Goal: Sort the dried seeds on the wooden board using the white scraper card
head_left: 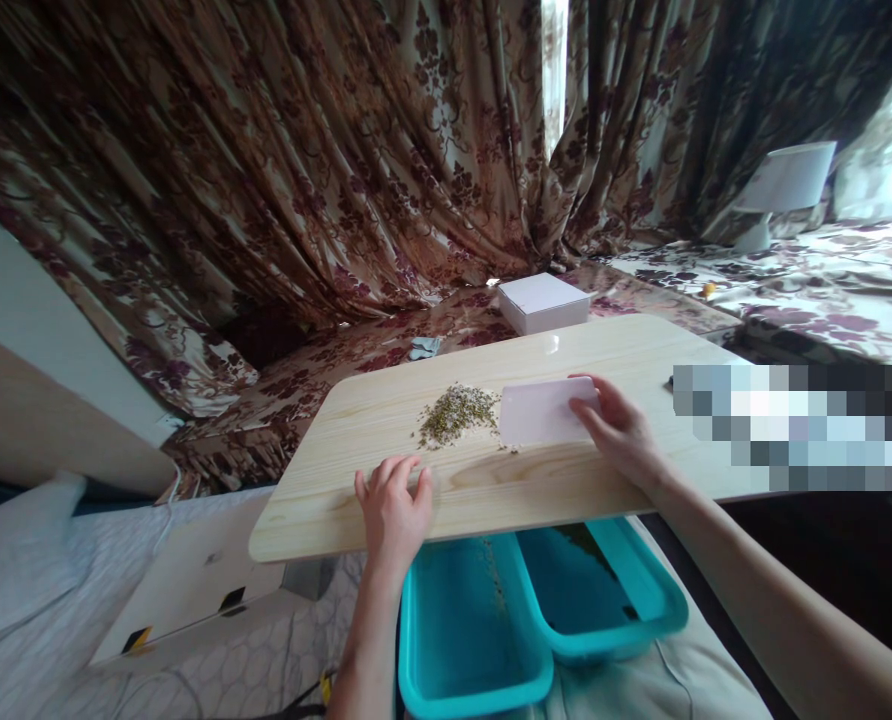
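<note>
A loose pile of small green and whitish grains (457, 414) lies near the middle of the light wooden tabletop (326, 470). My right hand (617, 425) grips the right end of a thin white card (540, 412), whose left edge is beside the pile. A few grains lie along the card's lower left corner. Just below the pile, my left hand (396, 505) rests near the front edge of the table, fingers spread and holding nothing.
Two turquoise plastic tubs (476, 690) stand below the table's front edge, with some grains in the left one. A white box (543, 300) sits behind the table. A lamp (787, 180) stands far right. A large white box (191, 580) lies lower left.
</note>
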Demonstrator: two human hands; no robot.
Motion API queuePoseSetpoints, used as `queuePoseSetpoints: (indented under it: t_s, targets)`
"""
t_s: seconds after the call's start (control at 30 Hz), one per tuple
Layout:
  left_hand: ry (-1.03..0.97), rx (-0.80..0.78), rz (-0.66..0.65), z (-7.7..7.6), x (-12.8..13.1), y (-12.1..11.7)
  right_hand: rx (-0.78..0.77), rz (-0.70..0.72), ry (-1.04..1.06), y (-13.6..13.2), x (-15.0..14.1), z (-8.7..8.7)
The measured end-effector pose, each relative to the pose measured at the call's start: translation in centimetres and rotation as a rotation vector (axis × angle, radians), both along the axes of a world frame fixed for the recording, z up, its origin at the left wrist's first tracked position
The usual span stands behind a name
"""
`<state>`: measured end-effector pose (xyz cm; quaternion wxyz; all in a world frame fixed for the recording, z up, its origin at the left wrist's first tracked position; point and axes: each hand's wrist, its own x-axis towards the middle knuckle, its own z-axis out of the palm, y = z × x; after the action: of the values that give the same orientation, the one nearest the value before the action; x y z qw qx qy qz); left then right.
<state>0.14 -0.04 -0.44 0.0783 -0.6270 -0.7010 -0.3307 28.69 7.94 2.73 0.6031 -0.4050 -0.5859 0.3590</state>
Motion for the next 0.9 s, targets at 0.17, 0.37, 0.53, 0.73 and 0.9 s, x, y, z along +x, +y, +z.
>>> queuePoseSetpoints:
  t_s: [0.17,0.37,0.53,0.73,0.9]
  targets:
    - [0.000,0.000,-0.003,0.04,-0.02,0.00,0.006,-0.014,-0.019,0.22,0.05,-0.27]
    - [0.005,0.010,0.001,0.00,0.02,0.02,0.019,0.010,-0.013,0.34,0.09,-0.63]
    - [0.009,0.009,-0.001,-0.15,-0.17,0.14,0.000,0.011,0.000,0.17,0.10,-0.37]
    - [0.049,0.025,0.003,-0.12,-0.32,0.28,0.002,-0.027,-0.009,0.25,0.17,-0.26]
    - [0.060,0.045,0.013,0.02,-0.14,0.21,0.004,-0.016,-0.013,0.39,0.17,-0.49]
